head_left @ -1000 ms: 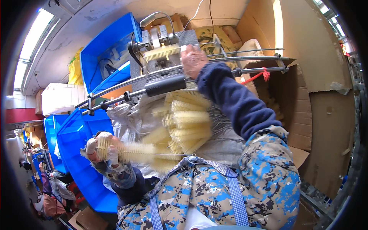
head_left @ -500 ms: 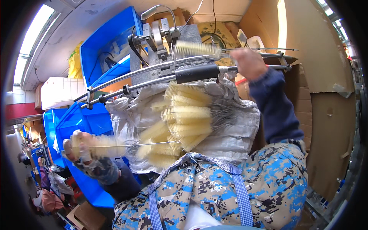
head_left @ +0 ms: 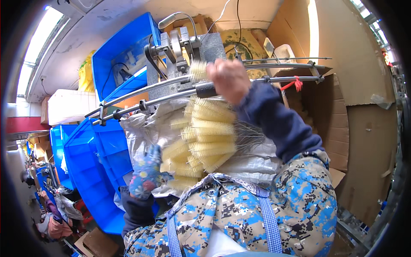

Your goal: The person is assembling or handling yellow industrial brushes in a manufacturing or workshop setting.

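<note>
My right hand (head_left: 231, 79) is closed round a pale bristle brush (head_left: 198, 71) in front of the machine. Bristles stick out to the left of the fist, slightly blurred; the fingers hide the rest. Just below the fist, a black sleeve (head_left: 206, 89) on the metal rail is partly covered by the hand. My left hand (head_left: 145, 175), in a blue flowered glove, hovers beside the left edge of a brush pile (head_left: 212, 132). Its fingers are apart and slightly blurred, with nothing visible in them. The piled brushes lie on a white woven sack (head_left: 265, 162), their thin wire stems pointing right.
A small machine with a wheel (head_left: 175, 43) stands behind two curved rails (head_left: 167, 99). Blue bins (head_left: 92, 171) are on the left, another blue bin (head_left: 124, 55) at the back. Tall cardboard (head_left: 370, 141) borders the right. A red tie (head_left: 298, 83) hangs on the rail. A person (head_left: 55, 218) sits far left.
My right hand has moved left along the rail to the brush. My left hand has come right from over the blue bin, and the brush it held is out of it.
</note>
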Motion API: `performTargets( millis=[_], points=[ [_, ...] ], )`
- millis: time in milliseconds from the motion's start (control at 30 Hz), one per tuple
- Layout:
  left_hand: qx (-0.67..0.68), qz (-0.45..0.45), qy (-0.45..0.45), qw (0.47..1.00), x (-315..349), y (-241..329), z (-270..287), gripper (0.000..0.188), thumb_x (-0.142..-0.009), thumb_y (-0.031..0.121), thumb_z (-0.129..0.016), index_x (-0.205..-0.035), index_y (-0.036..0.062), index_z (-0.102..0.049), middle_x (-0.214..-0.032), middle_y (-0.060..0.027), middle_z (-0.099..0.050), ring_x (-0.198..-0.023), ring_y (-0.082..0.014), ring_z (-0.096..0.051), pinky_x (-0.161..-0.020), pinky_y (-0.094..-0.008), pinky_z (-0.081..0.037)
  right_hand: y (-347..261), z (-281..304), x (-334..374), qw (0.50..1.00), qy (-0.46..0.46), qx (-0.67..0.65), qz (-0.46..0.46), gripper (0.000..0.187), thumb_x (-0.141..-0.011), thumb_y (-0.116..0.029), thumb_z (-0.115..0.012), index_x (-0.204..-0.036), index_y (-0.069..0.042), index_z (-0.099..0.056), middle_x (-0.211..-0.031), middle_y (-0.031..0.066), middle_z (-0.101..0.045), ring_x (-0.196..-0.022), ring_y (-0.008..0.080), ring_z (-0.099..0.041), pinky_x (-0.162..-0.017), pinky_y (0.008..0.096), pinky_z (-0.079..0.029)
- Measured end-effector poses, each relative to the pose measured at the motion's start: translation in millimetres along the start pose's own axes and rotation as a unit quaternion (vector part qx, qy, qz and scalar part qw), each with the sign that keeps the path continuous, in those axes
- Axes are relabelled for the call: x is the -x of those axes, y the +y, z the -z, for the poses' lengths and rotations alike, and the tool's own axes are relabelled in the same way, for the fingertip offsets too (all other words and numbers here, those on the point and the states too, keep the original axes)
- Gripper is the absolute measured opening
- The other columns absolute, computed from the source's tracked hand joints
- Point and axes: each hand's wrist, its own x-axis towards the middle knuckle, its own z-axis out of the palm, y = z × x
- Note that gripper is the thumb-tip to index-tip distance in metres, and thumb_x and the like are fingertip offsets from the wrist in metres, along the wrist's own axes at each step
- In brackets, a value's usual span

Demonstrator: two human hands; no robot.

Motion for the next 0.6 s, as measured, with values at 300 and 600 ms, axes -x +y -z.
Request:
performTargets(
  millis=[300, 600],
  points=[
    [0.155, 0.083, -0.102, 0.979, -6.0, -27.4, -39.4, 0.07, -0.059, 0.014, -0.071, -0.121, 0.0005, -0.041, -0.1, -0.019, -0.058, -0.093, -0.0345, -0.055, -0.078, -0.038, -0.045, 20.1, -40.9, -57.0, 0.966, -0.232, 0.031, -0.112, 0.025, -0.078, -0.014, -0.052, -0.1, -0.012, -0.062, -0.1, 0.014, -0.059, -0.096, 0.0253, -0.058, -0.077, 0.038, -0.041],
    [0.301, -0.014, 0.036, 0.953, -10.1, -25.3, -15.1, 0.057, -0.06, 0.008, -0.073, -0.11, 0.0039, -0.047, -0.091, -0.0102, -0.058, -0.083, -0.0269, -0.059, -0.073, -0.0331, -0.046, 23.2, -45.7, -54.0, 0.97, -0.222, 0.033, -0.094, 0.024, -0.079, -0.013, -0.049, -0.1, -0.013, -0.062, -0.1, 0.0135, -0.058, -0.095, 0.0244, -0.058, -0.075, 0.0366, -0.042]
  ],
)
